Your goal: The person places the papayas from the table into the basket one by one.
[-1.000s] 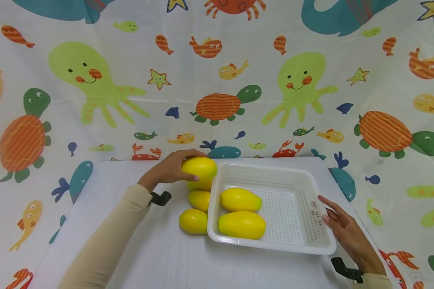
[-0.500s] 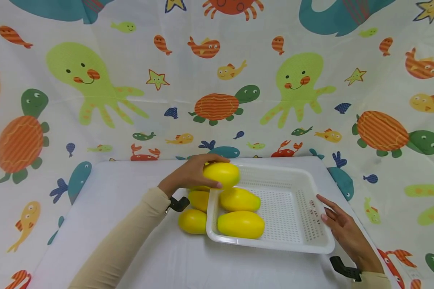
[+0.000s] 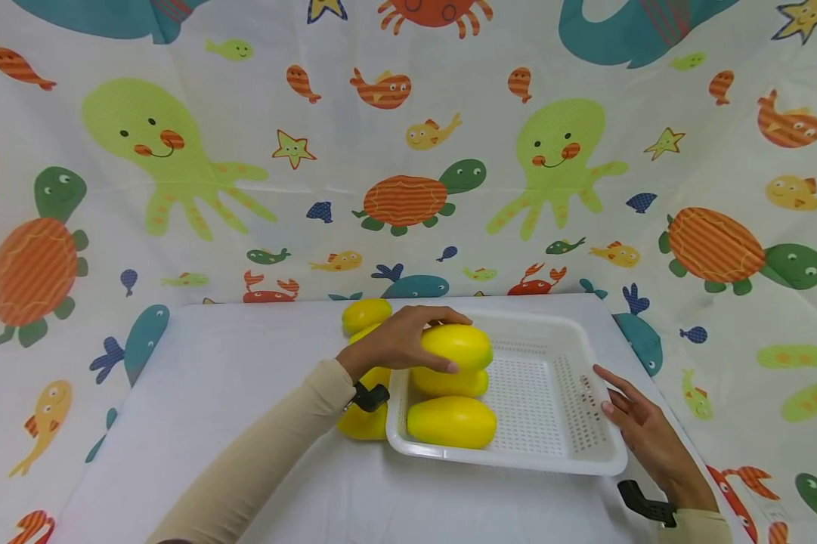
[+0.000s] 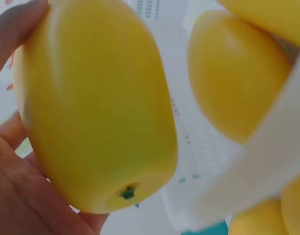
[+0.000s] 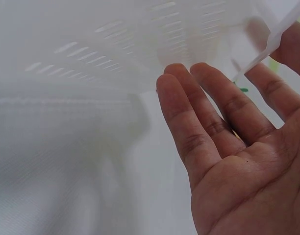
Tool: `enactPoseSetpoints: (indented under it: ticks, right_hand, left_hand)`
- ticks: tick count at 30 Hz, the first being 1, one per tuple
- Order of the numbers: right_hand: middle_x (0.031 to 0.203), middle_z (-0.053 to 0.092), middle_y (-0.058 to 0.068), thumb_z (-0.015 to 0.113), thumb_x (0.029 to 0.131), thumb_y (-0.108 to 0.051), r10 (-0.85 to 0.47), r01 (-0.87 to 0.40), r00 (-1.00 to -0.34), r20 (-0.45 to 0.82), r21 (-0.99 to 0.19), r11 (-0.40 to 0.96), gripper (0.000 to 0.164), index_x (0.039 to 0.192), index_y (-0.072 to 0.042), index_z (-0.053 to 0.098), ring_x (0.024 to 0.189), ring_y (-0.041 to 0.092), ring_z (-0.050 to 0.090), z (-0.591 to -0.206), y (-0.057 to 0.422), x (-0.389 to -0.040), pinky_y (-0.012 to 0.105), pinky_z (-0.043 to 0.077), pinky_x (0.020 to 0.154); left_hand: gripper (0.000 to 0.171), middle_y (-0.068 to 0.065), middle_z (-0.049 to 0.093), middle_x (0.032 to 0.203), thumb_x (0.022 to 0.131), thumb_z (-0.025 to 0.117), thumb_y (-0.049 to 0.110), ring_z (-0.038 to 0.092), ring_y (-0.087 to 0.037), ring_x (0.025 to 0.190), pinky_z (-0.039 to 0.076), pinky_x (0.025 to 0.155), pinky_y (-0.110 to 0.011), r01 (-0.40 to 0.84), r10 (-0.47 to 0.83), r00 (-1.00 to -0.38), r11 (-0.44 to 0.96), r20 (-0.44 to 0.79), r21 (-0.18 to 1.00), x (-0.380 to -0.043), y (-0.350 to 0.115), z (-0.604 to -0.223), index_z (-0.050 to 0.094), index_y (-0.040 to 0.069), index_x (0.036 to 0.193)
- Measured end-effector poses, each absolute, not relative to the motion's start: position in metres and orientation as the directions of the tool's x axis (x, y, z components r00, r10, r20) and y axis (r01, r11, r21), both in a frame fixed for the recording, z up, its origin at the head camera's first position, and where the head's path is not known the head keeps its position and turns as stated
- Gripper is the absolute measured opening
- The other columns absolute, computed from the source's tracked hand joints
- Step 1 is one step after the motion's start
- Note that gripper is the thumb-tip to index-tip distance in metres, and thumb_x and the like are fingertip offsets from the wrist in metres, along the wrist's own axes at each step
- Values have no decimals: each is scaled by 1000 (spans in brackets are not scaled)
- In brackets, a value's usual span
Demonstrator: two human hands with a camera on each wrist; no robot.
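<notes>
My left hand (image 3: 408, 340) holds a yellow papaya (image 3: 459, 346) with a greenish tip, thumb on the near side and fingers over the far side. It is over the left part of a white perforated plastic basket (image 3: 510, 462). In the left wrist view the held papaya (image 4: 96, 107) fills much of the frame, its small dark stem end showing. Inside the basket lie two papayas, the nearer papaya (image 3: 452, 421) in full sight and the farther papaya (image 3: 449, 381) partly covered. My right hand (image 3: 653, 438) holds the basket's right rim, thumb inside, most fingers outside and nearly straight.
Several more papayas stand in a row along the basket's left side, with a far papaya (image 3: 367, 316) and a near papaya (image 3: 363, 425) partly behind my left wrist. A white cloth covers the table (image 3: 279, 468). A sea-animal printed curtain (image 3: 245, 151) hangs behind.
My left hand has carried the papaya rightward and toward me, from the row outside over the rim to above the basket. The right hand has stayed at the basket's rim.
</notes>
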State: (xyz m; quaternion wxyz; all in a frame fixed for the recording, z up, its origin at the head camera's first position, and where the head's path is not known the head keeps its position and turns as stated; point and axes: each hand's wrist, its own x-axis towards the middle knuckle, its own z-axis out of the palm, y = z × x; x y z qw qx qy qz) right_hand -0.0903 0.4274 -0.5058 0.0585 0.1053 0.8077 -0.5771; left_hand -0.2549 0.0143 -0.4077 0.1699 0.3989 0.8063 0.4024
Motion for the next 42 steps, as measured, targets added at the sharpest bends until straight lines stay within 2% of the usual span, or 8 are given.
enactPoseSetpoints:
  ticks: [10,18,25,33,42]
  right_hand:
    - [173,31,20,63,106,-44,110,239,-970,-216,-921,309,72,168,-42,27,116,-11,62,-508,425,-90,45,63,98]
    - [174,31,19,62,107,-43,100,229,-973,-208,-921,314,71,168,-41,26,117,-12,61,-509,426,-91,46,63,98]
    - [174,29,20,63,106,-46,118,240,-970,-213,-919,314,73,168,-42,26,117,-13,59,-508,426,-92,47,63,97]
    - [174,29,21,63,106,-45,129,234,-971,-202,-917,323,73,168,-42,26,115,-8,61,-508,426,-90,43,64,95]
    - [174,28,23,62,106,-46,127,227,-972,-196,-921,317,72,168,-42,26,114,-8,61,-508,426,-90,42,64,93]
  left_hand:
    - [67,13,69,132,84,85,51,62,-12,112,57,92,-26,562,827,-561,355,29,747,-248,49,-416,62,32,144]
    - [67,15,68,131,84,86,55,61,-9,111,54,92,-24,544,837,-547,374,-21,751,-239,70,-418,61,37,144]
    - [68,12,68,130,84,86,56,61,-7,109,54,90,-22,514,838,-540,398,-74,760,-233,89,-420,61,37,144]
    - [66,10,70,132,84,86,53,62,-4,107,54,87,-20,507,855,-508,395,-104,766,-225,110,-421,63,35,143]
    - [68,13,69,132,83,86,56,62,-2,106,54,87,-17,527,861,-493,407,-121,746,-219,129,-426,62,35,143]
